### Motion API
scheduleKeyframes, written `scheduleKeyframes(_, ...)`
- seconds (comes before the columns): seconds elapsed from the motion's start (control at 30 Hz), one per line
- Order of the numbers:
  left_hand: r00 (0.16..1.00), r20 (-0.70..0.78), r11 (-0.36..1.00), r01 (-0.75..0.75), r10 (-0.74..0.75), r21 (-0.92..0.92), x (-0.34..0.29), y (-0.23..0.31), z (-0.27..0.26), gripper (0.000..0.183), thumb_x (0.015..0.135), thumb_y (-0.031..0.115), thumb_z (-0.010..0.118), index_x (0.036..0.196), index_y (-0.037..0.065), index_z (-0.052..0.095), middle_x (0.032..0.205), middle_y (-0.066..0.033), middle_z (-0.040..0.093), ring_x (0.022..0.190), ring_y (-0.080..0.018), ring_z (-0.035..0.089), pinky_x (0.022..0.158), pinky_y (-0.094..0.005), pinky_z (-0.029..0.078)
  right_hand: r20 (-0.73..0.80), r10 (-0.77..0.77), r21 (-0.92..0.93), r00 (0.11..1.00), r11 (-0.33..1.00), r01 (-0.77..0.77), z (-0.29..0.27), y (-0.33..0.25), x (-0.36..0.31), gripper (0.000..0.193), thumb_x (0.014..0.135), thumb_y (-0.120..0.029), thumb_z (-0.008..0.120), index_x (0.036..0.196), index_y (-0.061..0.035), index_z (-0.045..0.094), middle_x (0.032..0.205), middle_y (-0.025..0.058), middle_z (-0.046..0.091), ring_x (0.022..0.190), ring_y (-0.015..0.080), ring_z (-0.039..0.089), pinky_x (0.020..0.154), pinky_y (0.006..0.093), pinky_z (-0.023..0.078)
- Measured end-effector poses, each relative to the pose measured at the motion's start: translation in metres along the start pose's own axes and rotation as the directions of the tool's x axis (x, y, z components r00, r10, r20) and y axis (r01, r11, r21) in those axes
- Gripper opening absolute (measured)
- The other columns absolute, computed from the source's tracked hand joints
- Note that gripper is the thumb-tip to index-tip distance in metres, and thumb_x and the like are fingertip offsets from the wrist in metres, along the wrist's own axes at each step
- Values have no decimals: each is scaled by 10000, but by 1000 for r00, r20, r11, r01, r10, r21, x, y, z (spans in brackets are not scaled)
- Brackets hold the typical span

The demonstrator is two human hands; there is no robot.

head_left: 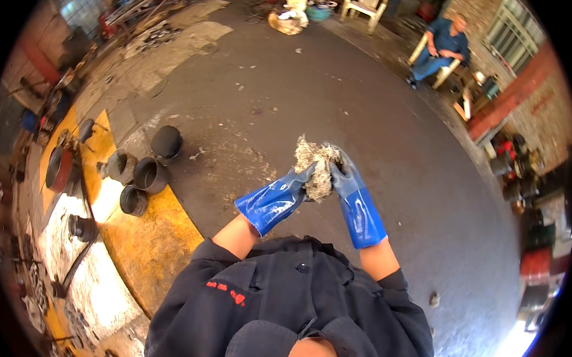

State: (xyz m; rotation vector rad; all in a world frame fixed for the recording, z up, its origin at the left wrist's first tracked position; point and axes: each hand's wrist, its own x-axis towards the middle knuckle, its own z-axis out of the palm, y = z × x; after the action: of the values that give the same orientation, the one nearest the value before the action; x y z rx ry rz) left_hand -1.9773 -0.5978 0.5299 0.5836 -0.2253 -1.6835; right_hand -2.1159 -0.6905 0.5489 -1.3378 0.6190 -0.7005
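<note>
A frayed, pale beige clump of fibrous wiping waste is held up in front of my chest, over the dark floor. My left hand, in a long shiny blue rubber glove, grips it from the left. On the other side my right hand, in a matching blue glove with a dirty grey palm, is closed against the clump. Loose strands stick out above my fingers, and part of the clump hangs down between the two gloves. The fingertips are partly hidden behind the fibres.
Several dark round pots, one a black bucket, stand at the left by a yellow floor plate. A seated person is at the far right, near an unoccupied cream plastic chair. A red post and stacked items line the right.
</note>
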Motion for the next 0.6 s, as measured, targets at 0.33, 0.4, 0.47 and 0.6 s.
scheduleKeyframes(0.33,939,-204,950,-300,278,-83,33,155,-104,269,970,205,646,1197,70,595,1098,-88,682,973,-196,668,820,-356,586,424,271,134,864,925,-356,135,-10,165,737,915,-223,743,1504,-5,358,1359,124,586,1246,189,563,1084,351,435)
scheduleKeyframes(0.4,921,-231,943,-331,312,-45,54,178,-122,252,965,190,651,1178,69,598,1087,-90,682,962,-198,668,814,-356,586,496,231,86,837,946,-312,141,10,211,774,917,-237,742,1521,-4,317,1365,131,589,1246,190,565,1072,342,445)
scheduleKeyframes(0.47,907,-252,938,-347,338,11,81,213,-134,234,959,176,655,1159,67,602,1077,-91,683,951,-199,669,809,-356,586,541,188,73,820,960,-269,145,21,267,777,922,-230,735,1526,-1,303,1373,135,586,1255,198,562,1075,339,443)
scheduleKeyframes(0.6,856,-298,906,-397,422,144,138,295,-155,200,947,146,665,1122,65,609,1055,-94,683,929,-203,670,798,-356,586,578,199,-230,791,970,-76,148,5,380,798,900,-379,740,1494,9,373,1380,162,578,1286,239,542,1089,370,424)
